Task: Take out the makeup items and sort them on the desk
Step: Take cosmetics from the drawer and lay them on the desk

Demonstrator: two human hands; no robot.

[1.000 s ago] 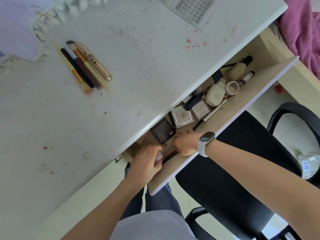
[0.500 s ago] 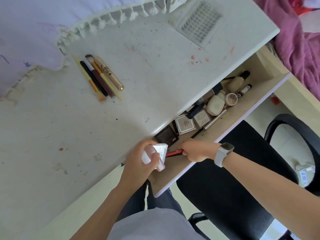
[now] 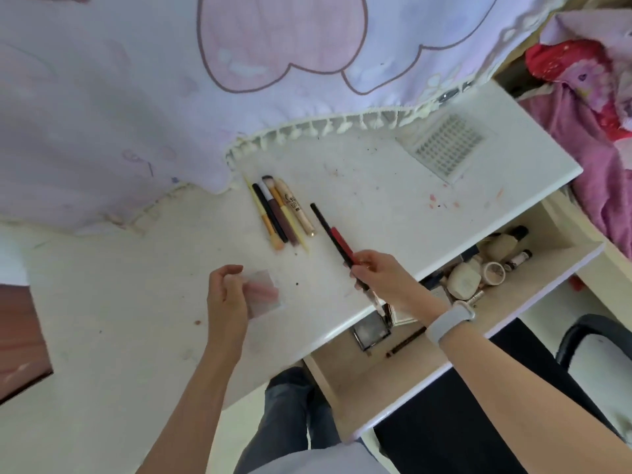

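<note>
A white desk [image 3: 359,186] fills the middle of the frame, its top scuffed and dotted with small red and brown stains. A pale lilac cloth [image 3: 136,97] with a fringed edge and a pink outlined drawing covers the upper left. Near the centre lies a tight row of pencils and brushes [image 3: 280,213]. Just right of them the right hand [image 3: 383,278] grips two slim sticks — a black pencil [image 3: 325,227] and a red pencil [image 3: 343,246] — angled over the desk. The left hand [image 3: 227,295], fingers curled, seems to hold a small clear case [image 3: 265,292] with pink inside; it is blurred, so contact with the desk is unclear. At upper right sits a white tray of lashes [image 3: 448,148]. The open drawer [image 3: 444,354] at lower right holds cream bottles, jars and compacts [image 3: 478,271]. A black chair [image 3: 513,422] stands below it, and pink bedding [image 3: 598,131] fills the right edge.
</note>
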